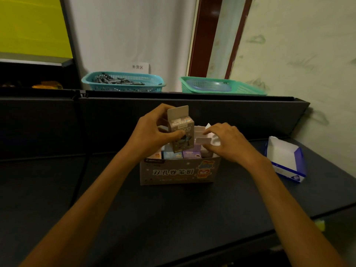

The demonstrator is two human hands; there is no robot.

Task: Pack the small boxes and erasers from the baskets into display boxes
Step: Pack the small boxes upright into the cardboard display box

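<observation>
- Fingers (pixel 174 134) of the left hand (pixel 152 132) are clamped round a small grey-brown cardboard box with an upright top flap (pixel 180 130), held just above the printed grey cardboard display box (pixel 177 173) on the dark counter (pixel 134 209).
- Several small pastel boxes (pixel 173 155) already stand in a row inside the display box, so packing here looks well along, though the held box is not yet seated.
- Right hand (pixel 229 141) has its fingers curled, pinching the white flap (pixel 203 140) of a box at the display box's right end.
- Behind the black partition, a teal plastic basket (pixel 123 82) holds dark small items too blurred to name; more stock seems left to pack.
- A green plastic basket (pixel 223 85) beside it holds a bluish dish.
- Farther right, a white-and-blue open display box (pixel 285 160) lies on the counter and looks unfilled.
</observation>
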